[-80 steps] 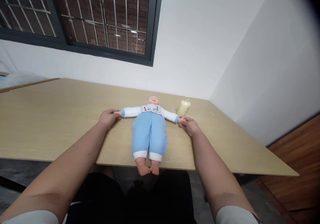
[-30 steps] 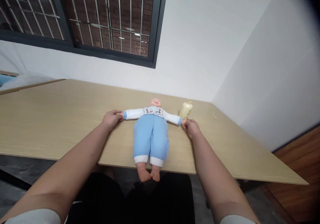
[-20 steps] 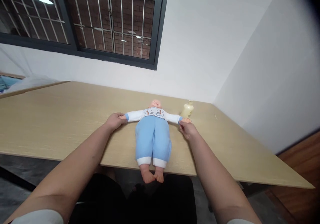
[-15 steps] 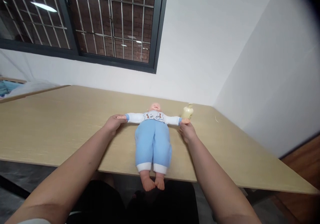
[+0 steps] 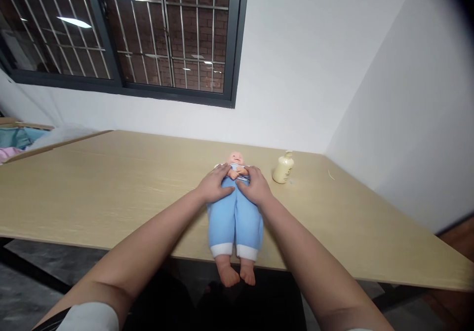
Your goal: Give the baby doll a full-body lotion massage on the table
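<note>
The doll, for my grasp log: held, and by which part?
Left hand and right hand rest on the doll at its upper body; gripping cannot be told.

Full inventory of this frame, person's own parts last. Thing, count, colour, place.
doll: 1, white top, blue trousers, lying on table, feet past near edge
pump bottle: 1, pale yellow, upright, right of doll
table: 1, light wood, centre
thin strand: 1, whitish, table's right side
cloths: at least 2, blue-green and pink, far left
window: 1, dark frame, upper left
walls: 2, white, behind and right
left hand, right hand: bare, on doll's upper body
</note>
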A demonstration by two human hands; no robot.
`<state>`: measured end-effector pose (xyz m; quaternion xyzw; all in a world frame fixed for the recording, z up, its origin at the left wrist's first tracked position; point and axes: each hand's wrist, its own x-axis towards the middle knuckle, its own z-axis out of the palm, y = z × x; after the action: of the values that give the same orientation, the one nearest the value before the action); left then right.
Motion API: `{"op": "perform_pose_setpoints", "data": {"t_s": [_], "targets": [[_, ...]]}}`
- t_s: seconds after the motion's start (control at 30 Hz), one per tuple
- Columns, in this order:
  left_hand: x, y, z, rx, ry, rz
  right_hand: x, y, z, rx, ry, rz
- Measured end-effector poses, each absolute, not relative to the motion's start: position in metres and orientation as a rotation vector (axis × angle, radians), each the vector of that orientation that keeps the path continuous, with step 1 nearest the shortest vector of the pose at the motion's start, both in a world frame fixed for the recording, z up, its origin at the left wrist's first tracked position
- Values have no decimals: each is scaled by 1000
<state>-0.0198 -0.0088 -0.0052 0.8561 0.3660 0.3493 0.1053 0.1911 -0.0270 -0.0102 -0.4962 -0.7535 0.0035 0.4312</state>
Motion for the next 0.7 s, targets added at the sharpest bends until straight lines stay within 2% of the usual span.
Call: {"op": "perform_pose_setpoints", "data": {"t_s": [0.53,0.6,0.7], "targets": [[-24,-4,-25,2674,1154,911,194,-21,-27,-1307,-1940,-6],[-24,-7,-25,2608,1127,987,195,-20,-30,-1259,-1855,42],[-29,-9,-29,2322,1188,1294,207,-14,-36,-1192,-1531,231]]}}
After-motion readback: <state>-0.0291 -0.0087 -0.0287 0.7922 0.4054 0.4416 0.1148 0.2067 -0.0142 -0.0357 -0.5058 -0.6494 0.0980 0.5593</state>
